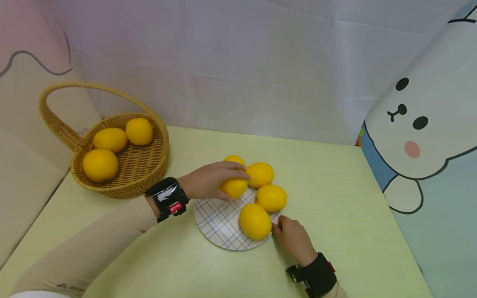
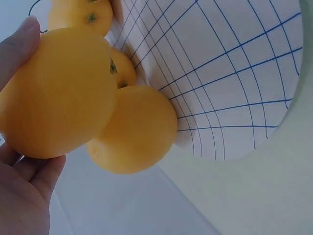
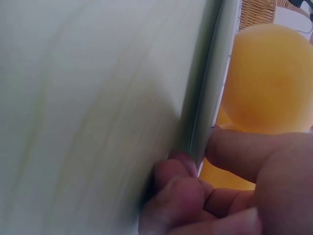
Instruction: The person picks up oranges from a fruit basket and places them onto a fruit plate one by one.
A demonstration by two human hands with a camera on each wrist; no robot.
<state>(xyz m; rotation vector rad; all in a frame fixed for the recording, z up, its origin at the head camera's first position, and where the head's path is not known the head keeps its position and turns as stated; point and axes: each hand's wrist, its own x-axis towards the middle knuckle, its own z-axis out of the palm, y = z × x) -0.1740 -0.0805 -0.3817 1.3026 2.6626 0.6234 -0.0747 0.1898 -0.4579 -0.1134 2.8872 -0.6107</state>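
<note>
Round yellow fruit gripped by my left hand may drop if I slacken; my right hand pinches the round, blue-gridded white plate.

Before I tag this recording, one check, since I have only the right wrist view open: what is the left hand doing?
Observer: The left hand grips a yellow fruit.
Operator: I glimpse only a patch of wickerwork. What does the basket hold?
Observer: Three loose fruits, all yellow.
Operator: And what pattern covers the plate?
Observer: Blue crossing lines on white.
</note>
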